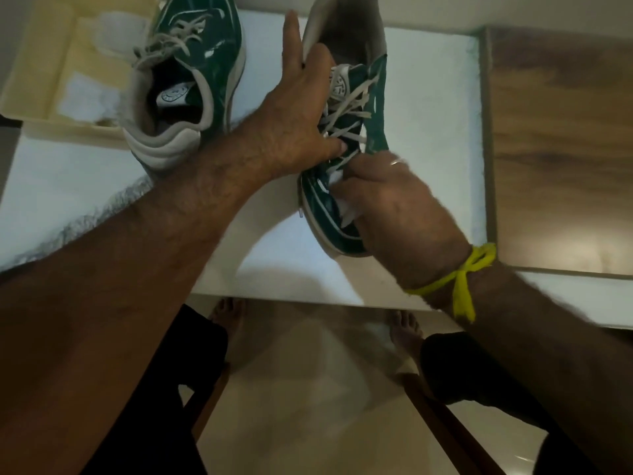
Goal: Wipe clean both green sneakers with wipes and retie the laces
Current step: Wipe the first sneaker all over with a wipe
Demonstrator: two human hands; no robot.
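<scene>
Right sneaker point(346, 138) tilted over table point(428, 138): light, glossy upper likely slippery, laces floppy. Left hand point(298, 125) grip clamped across tongue, steadying. Right hand point(387, 200) grip pinches wipe point(344, 205) against toe.

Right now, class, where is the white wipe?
In the head view, the white wipe is right of centre, pinched in the right hand against the toe of the green sneaker that the left hand steadies.
</scene>
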